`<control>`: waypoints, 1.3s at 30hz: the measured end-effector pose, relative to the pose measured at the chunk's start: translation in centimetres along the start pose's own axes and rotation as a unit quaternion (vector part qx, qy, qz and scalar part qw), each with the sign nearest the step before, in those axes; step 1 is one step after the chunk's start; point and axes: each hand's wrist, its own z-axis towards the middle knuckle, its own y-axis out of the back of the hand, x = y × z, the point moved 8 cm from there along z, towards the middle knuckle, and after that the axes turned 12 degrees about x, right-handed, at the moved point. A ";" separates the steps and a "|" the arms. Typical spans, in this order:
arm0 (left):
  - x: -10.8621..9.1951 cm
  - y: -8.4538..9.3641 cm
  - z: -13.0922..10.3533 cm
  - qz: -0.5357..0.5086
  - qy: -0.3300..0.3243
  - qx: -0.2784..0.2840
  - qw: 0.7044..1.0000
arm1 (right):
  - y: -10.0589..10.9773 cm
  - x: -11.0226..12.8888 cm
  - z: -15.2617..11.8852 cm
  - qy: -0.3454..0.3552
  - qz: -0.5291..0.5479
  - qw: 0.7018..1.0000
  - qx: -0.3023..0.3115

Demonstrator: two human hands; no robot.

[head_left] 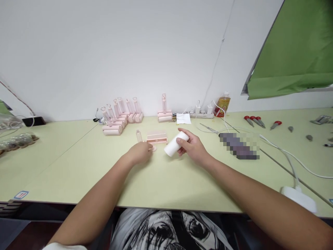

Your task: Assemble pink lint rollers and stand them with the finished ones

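My right hand [194, 147] grips a white lint roller refill [174, 145], held tilted just above the table, thumb on its near side. My left hand [140, 153] is low over the table, its fingers closed on a small pale pink round piece [154, 148]; part of that piece is hidden by the fingers. Just beyond the hands lies an opened pink lint roller case [157, 140] with a clear cover. Behind my left hand stands a clear pinkish handle piece [139, 135].
Several pink lint rollers [112, 130] stand at the back left, with another [164, 116] near the wall. A power strip [201, 114], a drink bottle [223, 104], scissors [209, 128] and a pixelated dark object [239, 146] are to the right. White cables [283, 152] cross toward a white adapter [299, 198].
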 end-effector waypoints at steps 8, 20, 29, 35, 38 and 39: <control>-1.6 -1.7 0.2 0.049 -0.039 0.046 0.997 | 0.0 0.6 -0.1 0.014 -0.014 1.000 -0.014; -0.7 -2.4 0.7 0.059 0.018 0.085 0.994 | 0.0 0.4 0.0 0.019 -0.017 1.000 -0.014; -1.5 -1.9 0.9 -0.002 -0.042 0.010 0.999 | 0.2 0.3 0.2 0.034 0.016 0.999 -0.025; -0.3 0.6 0.6 -0.297 -0.049 -0.123 0.946 | -0.9 0.0 0.3 0.015 0.140 0.989 0.052; -1.1 1.3 0.1 -0.359 -0.102 -0.144 0.917 | -1.4 0.0 0.1 0.007 0.196 0.977 0.080; -1.5 1.3 0.0 -0.377 -0.129 -0.143 0.906 | -1.5 -0.1 0.1 0.005 0.208 0.975 0.082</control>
